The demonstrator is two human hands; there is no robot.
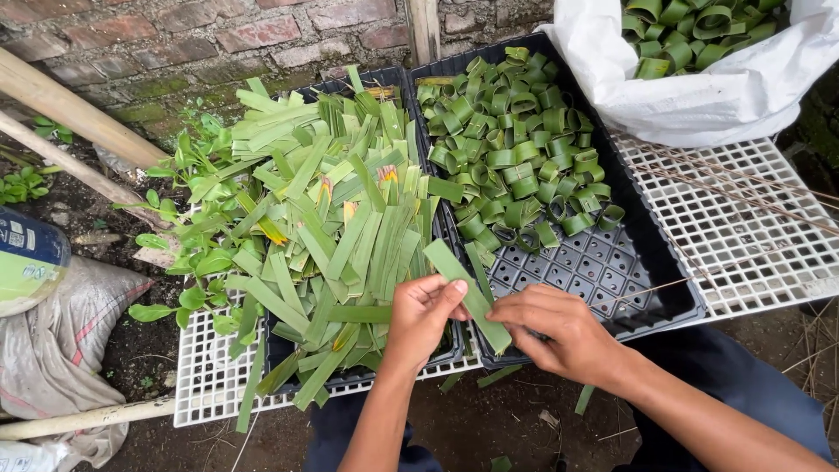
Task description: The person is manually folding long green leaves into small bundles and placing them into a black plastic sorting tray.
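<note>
Both my hands hold one flat green leaf strip [454,271] over the near edge of two black trays. My left hand [421,316] pinches its upper part with thumb and fingers. My right hand [559,332] grips its lower end, near 565,385. Under my left hand lies a heap of cut leaf strips [332,218] filling the left tray. The right black tray [651,262] holds several rolled leaf rings [511,149] in its far half; its near half shows bare cells.
A white sack [699,96] with more leaf rings sits at the upper right. White plastic grids [743,227] carry the trays. Bamboo poles [70,109], a brick wall, small plants and a grey bag [52,341] lie to the left.
</note>
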